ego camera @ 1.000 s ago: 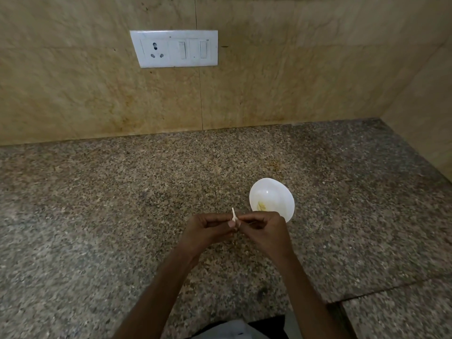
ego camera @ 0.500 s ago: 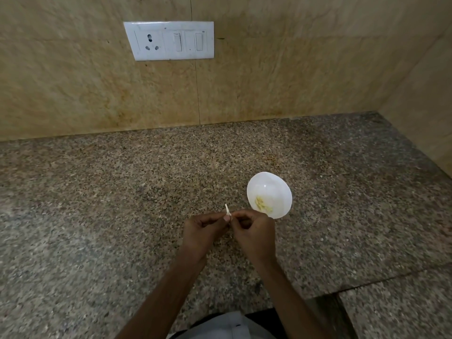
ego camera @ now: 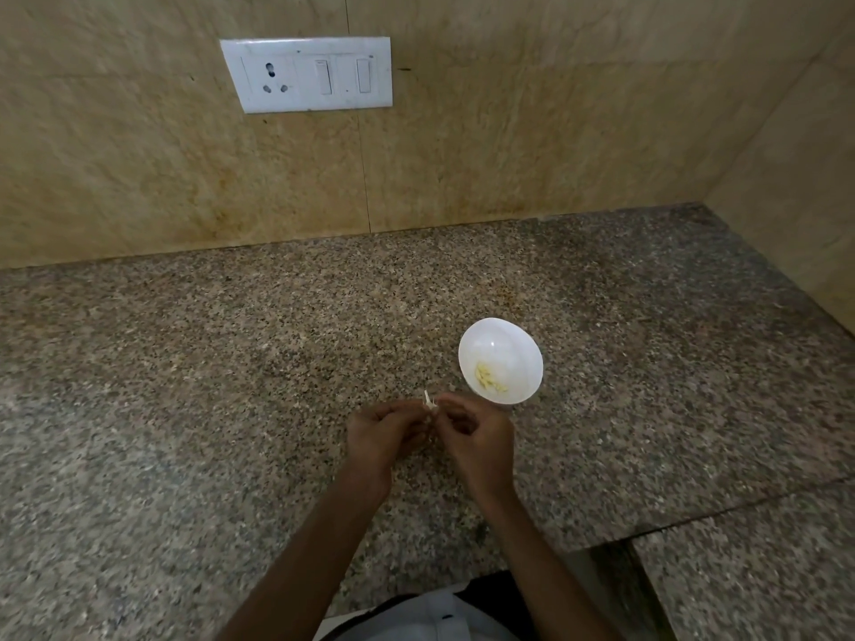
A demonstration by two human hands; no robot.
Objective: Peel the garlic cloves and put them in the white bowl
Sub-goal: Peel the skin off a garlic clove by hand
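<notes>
I'm looking down through the head camera, and the biggest thing in my view is the beige stone wall (ego camera: 139, 178) across the far side, with a second wall turning the corner on the right. Below it runs the speckled granite countertop (ego camera: 208, 386), filling the scene from left to right. A dark seam (ego camera: 694, 513) cuts across its near right part.

At the near edge I see a strip of white clothing (ego camera: 416, 617) between the 2 bare forearms, which reach in from the near side. On the far wall, left of centre, sits a white switch plate (ego camera: 307, 74) with 1 socket on its left and 2 rocker switches on its right.

Now the white bowl (ego camera: 502, 333): it stands on the counter right of centre, just beyond the right hand and apart from the left. In its bottom, toward the near side, lies a small heap of yellowish peeled cloves (ego camera: 488, 379).

The left hand (ego camera: 379, 432) and the right hand (ego camera: 479, 439) meet above the counter, fingers curled and fingertips together, both pinching 1 garlic clove (ego camera: 433, 408) between them. Most of that clove is hidden by the fingers, so I cannot tell how much of it is peeled. Smallest of all, a pale sliver of skin (ego camera: 427, 396) sticks up from the pinch, just left of the bowl's near rim.
</notes>
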